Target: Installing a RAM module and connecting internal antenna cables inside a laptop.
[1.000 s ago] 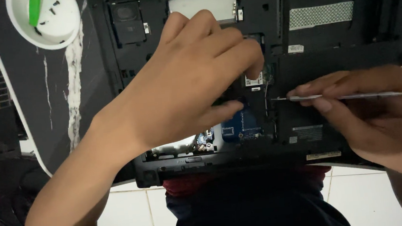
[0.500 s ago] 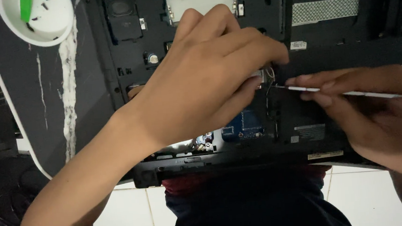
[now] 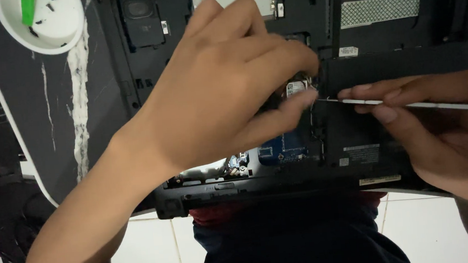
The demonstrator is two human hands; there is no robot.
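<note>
Since the previous view, your left hand (image 3: 225,87) has slid slightly rightward, its fingertips (image 3: 303,95) now bunched over one small card (image 3: 296,88) inside the opened black laptop base (image 3: 390,141) — whether they pinch it cannot be told. Your right hand (image 3: 439,126) pinches one thin metal tool (image 3: 410,103), tip just beside the left fingertips. Far left of that grip sits one white bowl (image 3: 68,39) holding one green piece (image 3: 28,11) and several dark screws — exact count unclear.
</note>
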